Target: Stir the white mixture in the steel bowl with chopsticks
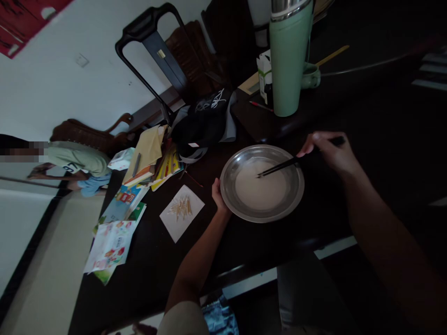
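Note:
A shallow round metal basin [298, 188] stands on the dark table with a cloudy whitish liquid [261, 193] inside. My left hand [219, 197] grips the basin's left rim, with the fingers partly hidden behind it. Closed around a pair of black chopsticks [281, 165], my right hand [333, 151] is above and to the right of the basin. The chopsticks slant down to the left, and their tips are at the liquid's surface. Left of the basin, a white paper sheet [172, 230] carries a small pile of thin pale sticks [183, 208].
Books and an envelope [150, 144] are stacked at the left, near leaflets [113, 246]. A black bag [202, 123] lies behind the basin. A tall green tumbler [288, 70] and a green mug [310, 77] stand at the back. Another person [80, 158] is beyond the table's left edge.

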Motion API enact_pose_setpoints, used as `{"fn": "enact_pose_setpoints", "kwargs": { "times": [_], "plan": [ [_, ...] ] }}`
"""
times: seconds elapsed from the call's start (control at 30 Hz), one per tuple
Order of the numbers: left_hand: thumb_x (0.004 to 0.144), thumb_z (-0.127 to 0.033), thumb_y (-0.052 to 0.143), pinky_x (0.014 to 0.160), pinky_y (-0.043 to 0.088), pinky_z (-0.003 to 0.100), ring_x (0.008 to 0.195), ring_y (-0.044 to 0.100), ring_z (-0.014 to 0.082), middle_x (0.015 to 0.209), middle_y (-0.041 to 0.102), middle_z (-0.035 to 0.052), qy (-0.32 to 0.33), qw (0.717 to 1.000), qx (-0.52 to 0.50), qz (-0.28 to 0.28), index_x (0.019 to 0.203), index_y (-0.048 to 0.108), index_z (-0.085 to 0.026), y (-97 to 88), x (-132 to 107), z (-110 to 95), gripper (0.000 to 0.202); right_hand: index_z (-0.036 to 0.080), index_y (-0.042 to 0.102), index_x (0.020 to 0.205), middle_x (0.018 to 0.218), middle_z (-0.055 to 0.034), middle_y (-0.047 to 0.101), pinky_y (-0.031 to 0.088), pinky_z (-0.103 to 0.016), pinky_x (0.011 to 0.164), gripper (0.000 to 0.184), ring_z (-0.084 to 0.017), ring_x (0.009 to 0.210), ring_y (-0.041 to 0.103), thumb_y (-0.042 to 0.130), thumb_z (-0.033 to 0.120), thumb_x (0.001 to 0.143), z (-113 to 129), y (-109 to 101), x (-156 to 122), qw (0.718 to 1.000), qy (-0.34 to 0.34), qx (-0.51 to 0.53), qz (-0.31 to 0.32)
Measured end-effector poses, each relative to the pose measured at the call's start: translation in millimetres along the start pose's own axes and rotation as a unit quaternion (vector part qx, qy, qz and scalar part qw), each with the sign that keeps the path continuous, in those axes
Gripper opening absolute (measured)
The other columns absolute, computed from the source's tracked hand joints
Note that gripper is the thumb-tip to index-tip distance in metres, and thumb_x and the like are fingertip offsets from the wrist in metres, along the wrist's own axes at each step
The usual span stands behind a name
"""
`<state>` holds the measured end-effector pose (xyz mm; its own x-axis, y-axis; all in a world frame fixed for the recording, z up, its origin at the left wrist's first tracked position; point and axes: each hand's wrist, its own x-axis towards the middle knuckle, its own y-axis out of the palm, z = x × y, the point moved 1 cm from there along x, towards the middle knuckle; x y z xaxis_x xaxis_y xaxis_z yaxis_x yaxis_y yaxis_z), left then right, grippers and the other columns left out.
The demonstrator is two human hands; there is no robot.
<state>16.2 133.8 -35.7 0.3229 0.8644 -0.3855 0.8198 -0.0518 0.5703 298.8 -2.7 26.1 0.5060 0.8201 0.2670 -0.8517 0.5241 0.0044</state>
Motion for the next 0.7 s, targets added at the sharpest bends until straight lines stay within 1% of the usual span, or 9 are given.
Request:
{"fn": "enact_pose_setpoints", "kwargs": {
  "times": [0.07, 0.2, 0.27, 0.3, 0.4, 0.47, 0.53, 0.63, 0.7],
  "plan": [
    [0.081, -0.052, 0.071, 0.09, 0.056, 0.041, 0.094, 0.076, 0.0297, 0.066, 0.073, 0.0039, 0.002, 1.0, 0.002, -0.001, 0.065, 0.071, -0.021, 0.5, 0.1, 0.2, 0.035, 0.025, 0.066, 0.056, 0.056, -0.0031, 0.069, 0.048, -0.038, 0.07, 0.051, -0.02, 0.058, 0.062, 0.066, 0.063, 0.089, -2.2, -3.3, -0.3, 0.999, -0.001, 0.035, -0.015],
    [0.081, -0.05, 0.071, 0.088, 0.057, 0.04, 0.089, 0.076, 0.0283, 0.063, 0.072, 0.0034, -0.004, 1.0, 0.0, -0.014, 0.063, 0.07, -0.021, 0.4, 0.3, -0.3, 0.034, 0.023, 0.071, 0.063, 0.067, -0.0044, 0.075, 0.05, -0.037, 0.073, 0.047, -0.02, 0.067, 0.067, 0.068, 0.064, 0.088, 0.1, 3.6, -1.9, 0.993, 0.023, 0.01, 0.113],
    [0.081, -0.049, 0.071, 0.088, 0.057, 0.04, 0.085, 0.076, 0.0275, 0.063, 0.072, 0.0032, -0.004, 1.0, -0.004, -0.014, 0.063, 0.071, -0.021, -0.3, 0.7, -0.4, 0.034, 0.023, 0.074, 0.068, 0.075, -0.0062, 0.079, 0.051, -0.039, 0.079, 0.045, -0.022, 0.075, 0.07, 0.069, 0.063, 0.088, 3.0, 6.2, -2.4, 0.99, 0.02, -0.022, 0.137],
    [0.081, -0.049, 0.071, 0.088, 0.057, 0.04, 0.085, 0.076, 0.0275, 0.064, 0.072, 0.0033, -0.004, 1.0, -0.004, -0.012, 0.063, 0.071, -0.021, -0.7, 0.9, -0.3, 0.033, 0.023, 0.075, 0.068, 0.077, -0.0067, 0.079, 0.051, -0.039, 0.081, 0.044, -0.023, 0.077, 0.071, 0.068, 0.062, 0.088, 3.7, 5.4, -2.4, 0.992, 0.015, -0.031, 0.118],
    [0.081, -0.051, 0.07, 0.088, 0.057, 0.041, 0.089, 0.077, 0.0288, 0.067, 0.074, 0.0044, -0.007, 1.0, -0.001, -0.005, 0.066, 0.073, -0.02, -1.8, 1.5, 0.2, 0.034, 0.023, 0.069, 0.061, 0.067, -0.0058, 0.075, 0.049, -0.041, 0.079, 0.047, -0.022, 0.069, 0.067, 0.066, 0.058, 0.092, 2.5, -3.1, -2.3, 1.0, -0.011, -0.007, 0.002],
    [0.081, -0.051, 0.07, 0.089, 0.057, 0.041, 0.091, 0.077, 0.0296, 0.067, 0.074, 0.0047, -0.009, 1.0, -0.002, -0.01, 0.066, 0.073, -0.02, -2.2, 1.8, 0.3, 0.034, 0.023, 0.065, 0.057, 0.058, -0.0044, 0.07, 0.048, -0.041, 0.072, 0.05, -0.021, 0.06, 0.063, 0.064, 0.059, 0.093, 0.7, -7.7, -2.8, 0.999, -0.024, 0.03, -0.029],
    [0.081, -0.05, 0.071, 0.089, 0.057, 0.041, 0.093, 0.077, 0.0301, 0.066, 0.074, 0.0045, -0.008, 1.0, -0.001, -0.012, 0.065, 0.072, -0.021, -2.3, 1.9, 0.2, 0.034, 0.023, 0.065, 0.058, 0.057, -0.0038, 0.069, 0.048, -0.04, 0.069, 0.05, -0.021, 0.058, 0.062, 0.064, 0.06, 0.092, 0.3, -6.7, -3.5, 0.999, -0.009, 0.041, 0.011],
    [0.081, -0.052, 0.071, 0.091, 0.057, 0.042, 0.096, 0.076, 0.0311, 0.066, 0.073, 0.0047, -0.006, 1.0, 0.007, 0.0, 0.064, 0.071, -0.021, -1.6, 2.0, 0.1, 0.035, 0.022, 0.07, 0.064, 0.068, -0.005, 0.076, 0.051, -0.039, 0.074, 0.046, -0.021, 0.068, 0.068, 0.069, 0.062, 0.088, 3.5, 2.5, -4.4, 0.994, 0.021, 0.007, 0.107],
    [0.081, -0.053, 0.07, 0.092, 0.057, 0.043, 0.098, 0.076, 0.0319, 0.067, 0.074, 0.0053, -0.006, 1.0, 0.008, 0.003, 0.063, 0.07, -0.021, -1.1, 2.0, 0.5, 0.036, 0.022, 0.074, 0.068, 0.075, -0.0059, 0.078, 0.052, -0.038, 0.079, 0.046, -0.022, 0.075, 0.071, 0.069, 0.064, 0.086, 5.8, 7.6, -4.2, 0.991, 0.017, -0.018, 0.131]
  ]
}}
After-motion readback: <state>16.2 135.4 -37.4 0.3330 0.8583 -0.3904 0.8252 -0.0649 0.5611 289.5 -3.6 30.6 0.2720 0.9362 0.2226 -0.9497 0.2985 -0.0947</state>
